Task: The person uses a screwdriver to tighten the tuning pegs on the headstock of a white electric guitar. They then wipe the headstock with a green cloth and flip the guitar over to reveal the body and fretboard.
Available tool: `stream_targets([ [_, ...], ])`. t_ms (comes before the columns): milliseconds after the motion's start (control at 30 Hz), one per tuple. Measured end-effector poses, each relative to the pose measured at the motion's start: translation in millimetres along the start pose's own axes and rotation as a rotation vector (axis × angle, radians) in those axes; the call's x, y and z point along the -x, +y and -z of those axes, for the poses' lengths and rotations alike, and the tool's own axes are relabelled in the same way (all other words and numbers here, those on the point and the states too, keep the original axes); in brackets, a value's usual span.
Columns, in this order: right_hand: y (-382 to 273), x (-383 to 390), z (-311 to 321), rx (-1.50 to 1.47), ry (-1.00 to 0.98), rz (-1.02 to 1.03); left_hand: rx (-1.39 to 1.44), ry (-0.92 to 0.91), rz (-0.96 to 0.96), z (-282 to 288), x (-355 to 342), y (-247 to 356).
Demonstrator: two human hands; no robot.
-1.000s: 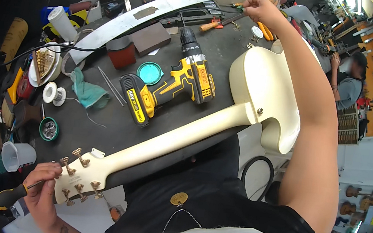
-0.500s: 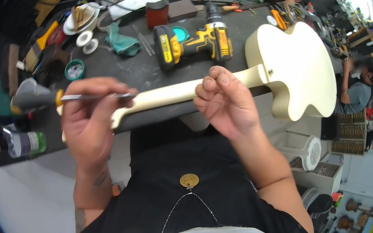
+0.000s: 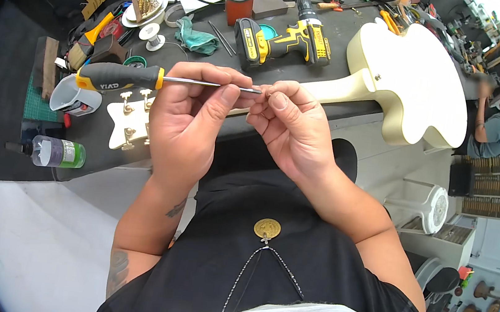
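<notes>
Screwdriver (image 3: 147, 75) pinched in left hand (image 3: 195, 118), tip beside a tiny piece (image 3: 268, 94) right hand (image 3: 296, 129) seemingly pinches; slack fingers might drop it below them.

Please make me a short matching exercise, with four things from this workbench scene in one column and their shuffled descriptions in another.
Things:
1. guitar body
2. screwdriver
3. cordless drill
4. cloth

Descriptions:
A. held in the left hand
B. teal and crumpled
C. cream-coloured
D. lying between the cloth and the guitar body

Pairs: 1-C, 2-A, 3-D, 4-B
</notes>
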State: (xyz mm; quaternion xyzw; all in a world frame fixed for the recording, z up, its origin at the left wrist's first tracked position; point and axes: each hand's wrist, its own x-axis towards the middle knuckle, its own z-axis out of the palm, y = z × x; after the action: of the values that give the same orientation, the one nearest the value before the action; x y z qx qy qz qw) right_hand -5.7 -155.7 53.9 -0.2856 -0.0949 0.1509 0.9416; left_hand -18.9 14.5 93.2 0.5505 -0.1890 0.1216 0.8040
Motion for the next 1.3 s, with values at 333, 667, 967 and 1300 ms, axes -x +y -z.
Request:
stream_targets([
  [333, 13.1, 1.2, -4.4, 0.045, -0.026, 0.059, -0.064, 0.0, 0.03, 5.7, 4.4, 6.7],
  [667, 19.4, -5.4, -10.1, 0.102, -0.017, 0.099, -0.018, 0.036, 0.04, 12.7, 3.2, 11.7],
  [967, 34.9, -3.8, 4.9, 0.355, 0.043, 0.172, -0.236, -0.031, 0.112, 26.1, 13.4, 1.3],
  [1300, 52.2, -34.7, -2.1, 0.697, -0.043, 0.149, -0.768, -0.001, 0.116, 112.0, -0.9, 40.6],
])
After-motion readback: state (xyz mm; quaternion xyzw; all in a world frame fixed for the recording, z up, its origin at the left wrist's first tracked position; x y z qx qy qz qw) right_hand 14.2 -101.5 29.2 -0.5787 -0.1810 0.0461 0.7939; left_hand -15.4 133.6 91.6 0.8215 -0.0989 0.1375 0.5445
